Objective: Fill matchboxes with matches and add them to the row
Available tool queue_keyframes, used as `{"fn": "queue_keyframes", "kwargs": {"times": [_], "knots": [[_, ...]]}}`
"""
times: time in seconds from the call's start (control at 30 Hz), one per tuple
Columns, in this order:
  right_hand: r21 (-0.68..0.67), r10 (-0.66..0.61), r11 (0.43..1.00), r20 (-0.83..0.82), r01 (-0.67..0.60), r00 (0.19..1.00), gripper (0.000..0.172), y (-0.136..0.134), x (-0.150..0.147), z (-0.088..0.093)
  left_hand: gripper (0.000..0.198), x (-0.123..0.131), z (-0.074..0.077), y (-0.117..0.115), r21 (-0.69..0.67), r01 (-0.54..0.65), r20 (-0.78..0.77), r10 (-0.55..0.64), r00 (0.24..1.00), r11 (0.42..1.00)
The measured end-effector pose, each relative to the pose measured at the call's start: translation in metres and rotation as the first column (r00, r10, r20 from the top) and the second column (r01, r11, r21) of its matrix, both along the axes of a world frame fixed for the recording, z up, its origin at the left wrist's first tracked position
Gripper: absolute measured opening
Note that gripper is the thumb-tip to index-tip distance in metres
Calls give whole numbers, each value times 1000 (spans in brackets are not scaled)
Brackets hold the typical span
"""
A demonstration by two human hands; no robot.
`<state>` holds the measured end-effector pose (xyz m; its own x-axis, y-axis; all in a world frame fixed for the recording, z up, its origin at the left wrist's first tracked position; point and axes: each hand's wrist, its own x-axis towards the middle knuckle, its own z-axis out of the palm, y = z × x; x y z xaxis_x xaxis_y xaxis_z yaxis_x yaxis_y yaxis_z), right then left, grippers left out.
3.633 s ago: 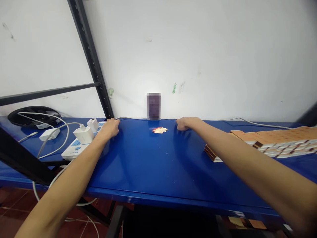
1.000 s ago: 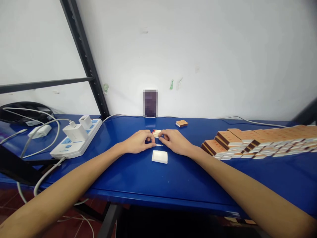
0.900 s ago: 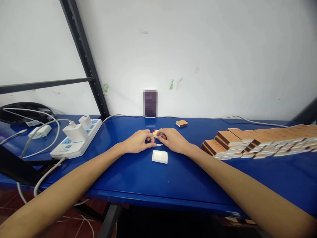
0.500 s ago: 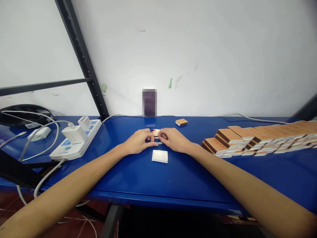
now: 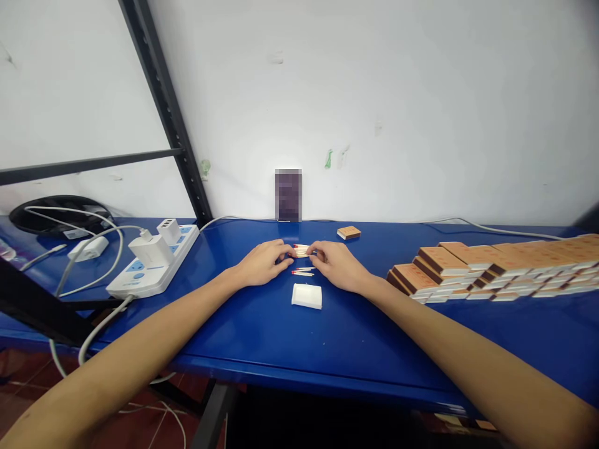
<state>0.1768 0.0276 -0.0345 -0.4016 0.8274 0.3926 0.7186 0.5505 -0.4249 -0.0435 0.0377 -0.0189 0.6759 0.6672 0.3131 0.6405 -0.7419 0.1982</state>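
Observation:
A small bunch of red-headed matches [image 5: 301, 251] lies on the blue table between my hands. My left hand [image 5: 266, 263] is at the red-headed end, fingers curled against it and thumb slightly lower. At the plain ends, my right hand [image 5: 337, 264] has its thumb and index finger closed on the sticks. Just below the bunch, a few loose matches [image 5: 305, 272] rest apart from it. Nearer to me sits a white matchbox tray [image 5: 307, 296], with no matches visible inside. My fingers partly hide both ends of the bunch.
A matchbox [image 5: 349, 232] lies behind my right hand. Stacked matchboxes [image 5: 449, 262] line the right side. On the left are a white power strip [image 5: 161, 274] with chargers and cables, and a black rack post [image 5: 171, 118]. A blurred dark panel [image 5: 289, 196] leans on the wall.
My left thumb has drawn back from the loose matches, which now show more fully below the bunch. Both hands have closed in on the bunch's ends. The view has shifted slightly.

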Motion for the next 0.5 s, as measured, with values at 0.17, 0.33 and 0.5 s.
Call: {"fn": "queue_keyframes", "kwargs": {"times": [0.17, 0.33, 0.5], "knots": [[12, -13, 1000, 62, 12, 998, 14, 7, -2, -1, 20, 2, -1, 2, 4, 16, -8, -16, 1000, 1000], [8, -4, 1000, 65, 4, 998, 13, 7, -1, -1, 22, 2, -1, 2, 4, 15, -10, -15, 1000, 1000], [-26, 4, 1000, 58, -3, 998, 10, 6, -1, 2, 23, 2, -1, 2, -5, 11, -11, -11, 1000, 1000]]}}
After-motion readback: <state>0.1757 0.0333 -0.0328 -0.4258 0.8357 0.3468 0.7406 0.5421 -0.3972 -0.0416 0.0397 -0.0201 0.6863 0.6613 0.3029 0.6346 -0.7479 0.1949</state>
